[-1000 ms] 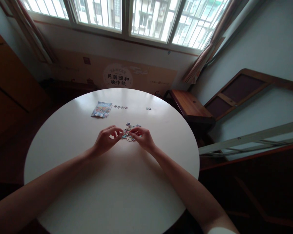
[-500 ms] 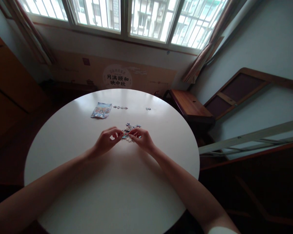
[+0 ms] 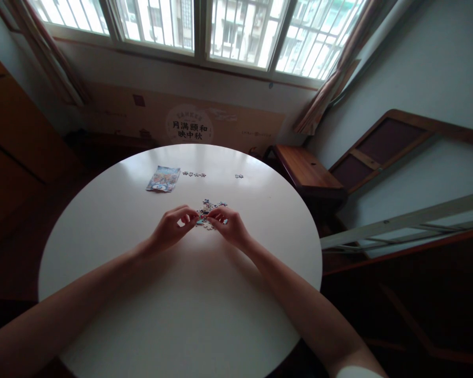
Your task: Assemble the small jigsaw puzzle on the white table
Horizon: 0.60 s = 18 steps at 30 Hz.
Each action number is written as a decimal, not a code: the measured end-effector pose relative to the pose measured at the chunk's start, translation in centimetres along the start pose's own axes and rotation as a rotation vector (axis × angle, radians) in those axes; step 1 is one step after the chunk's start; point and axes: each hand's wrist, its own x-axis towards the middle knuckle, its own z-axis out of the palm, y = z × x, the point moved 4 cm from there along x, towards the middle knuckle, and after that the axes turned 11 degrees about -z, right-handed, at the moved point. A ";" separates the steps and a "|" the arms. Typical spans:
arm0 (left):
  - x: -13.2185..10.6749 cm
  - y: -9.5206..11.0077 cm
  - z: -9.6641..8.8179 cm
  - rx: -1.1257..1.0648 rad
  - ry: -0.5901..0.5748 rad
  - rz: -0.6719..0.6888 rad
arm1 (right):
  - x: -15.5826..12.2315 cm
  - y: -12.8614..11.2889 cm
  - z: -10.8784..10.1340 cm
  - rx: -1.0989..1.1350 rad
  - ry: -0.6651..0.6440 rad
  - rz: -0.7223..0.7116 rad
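Barred windows (image 3: 240, 34) light the room from behind a round white table (image 3: 173, 304), on which loose puzzle pieces and a printed packet (image 3: 163, 179) are laid out. Near the middle of the tabletop, a pile of puzzle pieces (image 3: 209, 207) is gathered, and both hands are brought in over its near part from either side. By the left hand (image 3: 176, 218) and the right hand (image 3: 229, 223) thumb and forefinger are pinched together, the fingertips almost meeting; what seems to be a small puzzle piece (image 3: 203, 216) is clamped between the two pinches. Its long axis cannot be told at this size. It is placed directly between the hands, so neither is clearly nearer. Most of the pile is spread just beyond the fingertips. Farther off, a row of pieces (image 3: 197, 175) is set crosswise beside the packet, nearer to the left hand, while a small cluster of pieces (image 3: 239, 176) is placed apart, nearer to the right hand. Past the table's far right edge, a wooden bench (image 3: 309, 167) is seen.
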 end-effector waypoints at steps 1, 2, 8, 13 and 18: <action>0.0 0.0 0.0 0.002 0.000 0.004 | 0.0 0.0 0.0 -0.007 -0.002 -0.005; 0.0 0.1 0.0 0.003 0.001 0.006 | 0.0 -0.1 0.0 -0.015 -0.003 -0.011; 0.0 -0.1 0.1 0.003 -0.007 -0.004 | 0.0 -0.2 0.0 -0.038 -0.012 -0.038; 0.0 -0.1 0.0 -0.007 -0.005 -0.013 | 0.0 -0.2 0.0 -0.040 -0.010 -0.029; 0.1 -0.1 0.0 -0.013 -0.008 -0.026 | 0.0 -0.3 0.0 -0.050 -0.023 -0.028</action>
